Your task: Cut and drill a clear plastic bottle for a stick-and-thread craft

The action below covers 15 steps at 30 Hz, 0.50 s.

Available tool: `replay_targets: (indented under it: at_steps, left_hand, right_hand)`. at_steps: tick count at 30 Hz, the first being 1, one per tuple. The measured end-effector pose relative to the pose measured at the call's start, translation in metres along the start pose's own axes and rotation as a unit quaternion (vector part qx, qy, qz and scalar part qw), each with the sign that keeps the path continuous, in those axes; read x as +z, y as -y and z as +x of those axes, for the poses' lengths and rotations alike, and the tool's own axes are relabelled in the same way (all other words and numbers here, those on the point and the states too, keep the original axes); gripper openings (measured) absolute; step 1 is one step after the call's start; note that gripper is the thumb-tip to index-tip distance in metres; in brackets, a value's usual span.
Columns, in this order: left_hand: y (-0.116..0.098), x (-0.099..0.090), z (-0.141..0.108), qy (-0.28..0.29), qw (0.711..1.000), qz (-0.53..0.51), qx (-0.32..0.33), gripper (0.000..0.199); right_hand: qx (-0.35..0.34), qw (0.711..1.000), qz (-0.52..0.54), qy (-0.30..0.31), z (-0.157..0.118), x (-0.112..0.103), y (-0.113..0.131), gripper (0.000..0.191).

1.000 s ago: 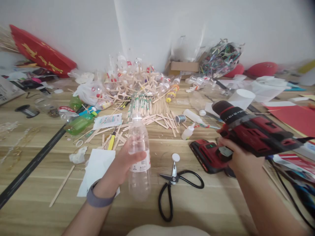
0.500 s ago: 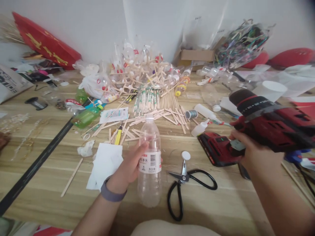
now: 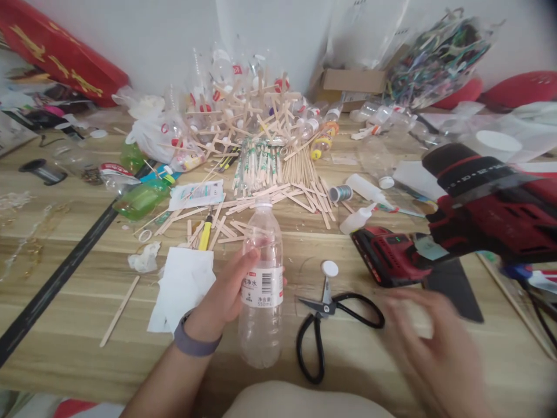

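Note:
My left hand (image 3: 237, 278) is wrapped round a clear plastic water bottle (image 3: 261, 319), which stands upright with a white label facing me. My right hand (image 3: 435, 337), slightly blurred by motion, holds nothing; its fingers are loosely curved and apart from the thumb. Just beyond it a red and black cordless drill (image 3: 478, 215) stands on its battery. Between the bottle and my right hand lie black-handled scissors (image 3: 324, 310) with open blades. A small white disc (image 3: 329, 269) is at the tip of one blade.
Wooden craft sticks (image 3: 300, 200) and a yellow-handled tool (image 3: 206, 232) lie beyond the bottle. White paper (image 3: 180, 287) is left of my left hand. A green bottle (image 3: 143, 198), a wire spool (image 3: 340, 193) and glue bottles (image 3: 357, 219) lie around. Several clear bottles are heaped at the back.
My right hand has let go of the drill and drawn back towards me. The drill now stands by itself on the table. My left hand keeps its hold on the bottle.

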<state>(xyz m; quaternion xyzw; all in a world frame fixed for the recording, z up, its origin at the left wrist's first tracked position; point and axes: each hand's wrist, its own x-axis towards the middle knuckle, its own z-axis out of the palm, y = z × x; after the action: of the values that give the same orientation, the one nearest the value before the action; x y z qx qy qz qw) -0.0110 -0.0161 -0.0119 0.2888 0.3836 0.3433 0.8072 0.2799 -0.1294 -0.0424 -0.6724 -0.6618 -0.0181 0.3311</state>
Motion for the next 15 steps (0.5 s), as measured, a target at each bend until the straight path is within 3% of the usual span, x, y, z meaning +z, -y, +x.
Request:
replay_targets:
  at_steps: [1, 2, 7, 11, 15]
  left_hand:
    - [0.0, 0.0, 0.0, -0.004, 1.0, 0.005, 0.006, 0.053]
    - [0.0, 0.0, 0.0, -0.008, 1.0, 0.01, 0.011, 0.05]
    - [0.003, -0.002, -0.001, -0.018, 0.999, 0.032, 0.024, 0.053]
    - [0.006, -0.006, 0.001, -0.029, 0.998, 0.036, 0.031, 0.053]
    - [0.007, -0.011, 0.003, -0.041, 0.998, 0.035, 0.042, 0.047]
  right_hand:
    - [-0.103, 0.991, 0.004, 0.085, -0.004, 0.006, 0.007, 0.015]
    - [-0.179, 0.976, -0.003, 0.121, -0.005, 0.011, 0.014, 0.018]
    - [-0.248, 0.947, -0.092, 0.183, 0.003, 0.03, 0.028, 0.032]
    - [-0.319, 0.923, -0.131, 0.168, 0.008, 0.035, 0.022, 0.033]
    - [-0.309, 0.933, -0.091, 0.16, 0.011, 0.029, 0.013, 0.032]
